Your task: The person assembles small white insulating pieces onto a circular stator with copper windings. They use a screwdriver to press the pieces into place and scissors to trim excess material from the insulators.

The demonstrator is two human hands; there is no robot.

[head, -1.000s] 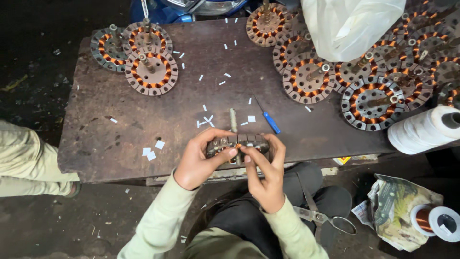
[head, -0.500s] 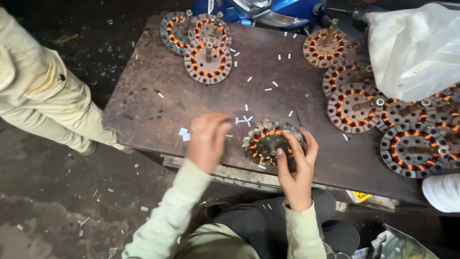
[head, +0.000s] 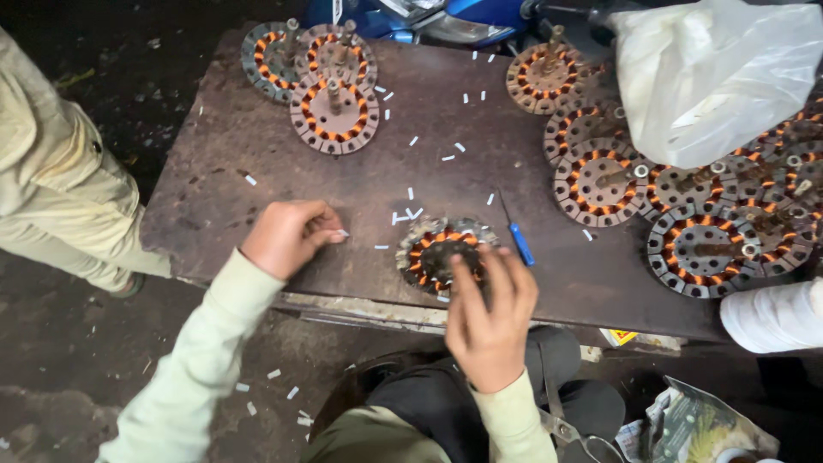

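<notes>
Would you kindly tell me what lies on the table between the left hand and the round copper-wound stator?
In the head view, only small white paper slips on bare brown tabletop separate the left hand from the stator.

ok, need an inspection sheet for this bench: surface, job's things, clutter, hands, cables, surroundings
Surface: dark worn table, scuffed.
Job's things: copper-wound stator near front edge; small white slip at left fingertips.
Clutter: white slips scattered; blue-handled screwdriver; stator groups at back left and right; white plastic bag; white roll.
Hands: left hand pinches the slip; right hand rests on the stator.
Cables: nothing seen.
Surroundings: another person's light trousers at left; scissors below.
</notes>
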